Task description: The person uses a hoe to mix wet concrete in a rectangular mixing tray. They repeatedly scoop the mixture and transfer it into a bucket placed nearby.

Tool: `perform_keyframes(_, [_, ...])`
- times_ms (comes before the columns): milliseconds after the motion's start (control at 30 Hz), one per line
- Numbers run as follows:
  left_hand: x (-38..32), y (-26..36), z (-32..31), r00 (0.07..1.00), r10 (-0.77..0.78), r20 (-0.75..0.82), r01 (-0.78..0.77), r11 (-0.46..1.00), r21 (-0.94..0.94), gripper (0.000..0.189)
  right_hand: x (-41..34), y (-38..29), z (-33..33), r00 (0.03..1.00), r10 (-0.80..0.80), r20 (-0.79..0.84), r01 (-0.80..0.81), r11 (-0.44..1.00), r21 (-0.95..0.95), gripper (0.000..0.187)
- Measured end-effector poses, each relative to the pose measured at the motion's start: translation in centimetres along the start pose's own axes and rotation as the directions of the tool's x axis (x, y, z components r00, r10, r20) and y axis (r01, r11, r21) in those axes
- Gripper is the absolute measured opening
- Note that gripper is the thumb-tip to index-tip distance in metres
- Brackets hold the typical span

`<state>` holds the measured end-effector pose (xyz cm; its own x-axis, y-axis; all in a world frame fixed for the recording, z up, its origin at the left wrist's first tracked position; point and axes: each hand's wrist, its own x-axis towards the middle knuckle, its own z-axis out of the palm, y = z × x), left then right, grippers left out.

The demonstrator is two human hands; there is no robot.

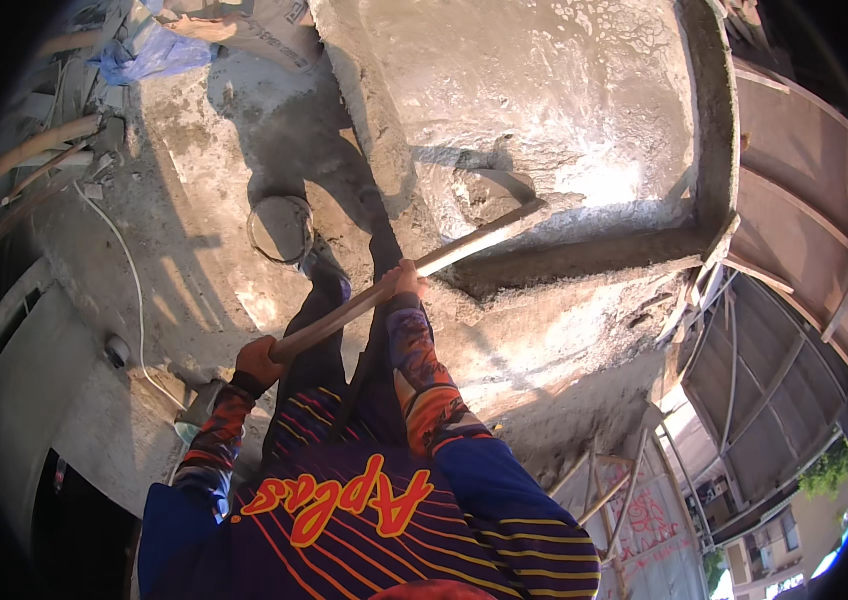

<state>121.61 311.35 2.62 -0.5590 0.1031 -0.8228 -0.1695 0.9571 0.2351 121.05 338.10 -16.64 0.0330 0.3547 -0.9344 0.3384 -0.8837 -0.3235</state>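
A long wooden handle (352,311) runs diagonally up to the right across my legs. My left hand (257,361) grips its lower end. Farther along, my right hand (406,279) is closed around the shaft. At the far end, a grey-coated blade (499,186), apparently a hoe's, rests in wet cement mix (544,97); part of it is hidden by the mix. The mix lies inside a shallow trough with a raised concrete rim (581,259). Beside my feet stands a round bucket (280,229) with a grey, cement-smeared inside.
A paper cement bag (266,34) and blue plastic sheeting (157,56) lie at the top left, near wooden poles (37,154). A pale hose or cable (127,259) crosses the left floor. Wooden panels (806,172) and corrugated sheets (769,382) stand at the right.
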Motion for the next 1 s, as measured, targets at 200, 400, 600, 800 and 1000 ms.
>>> perform_keyframes(200, [4.3,9.6,5.0,0.998,0.032,-0.049,-0.035,0.998,-0.06,0.031,7.9,-9.3,-1.4,0.978,-0.159,-0.136,0.106,0.936,-0.335,0.025])
perform_keyframes(400, [9.6,22.4,8.3,0.927,0.374,0.039,-0.365,0.92,-0.144,0.033,12.1,-28.7,-5.8,0.928,-0.373,0.012,0.343,0.839,-0.422,0.026])
perform_keyframes(600, [12.9,27.7,9.4,0.94,0.34,0.032,-0.324,0.918,-0.228,0.032,15.1,-33.4,-4.8,0.966,-0.22,0.136,0.254,0.906,-0.338,0.029])
perform_keyframes(800, [9.4,9.8,9.1,0.984,0.168,0.059,-0.148,0.955,-0.257,0.031,13.3,-11.8,-1.7,0.998,-0.034,0.061,0.053,0.936,-0.348,0.03])
perform_keyframes(1000, [-1.2,-1.1,8.1,1.0,0.028,-0.011,-0.03,0.954,-0.3,0.027,-0.4,-1.6,-4.5,0.986,0.082,0.144,-0.038,0.959,-0.282,0.016])
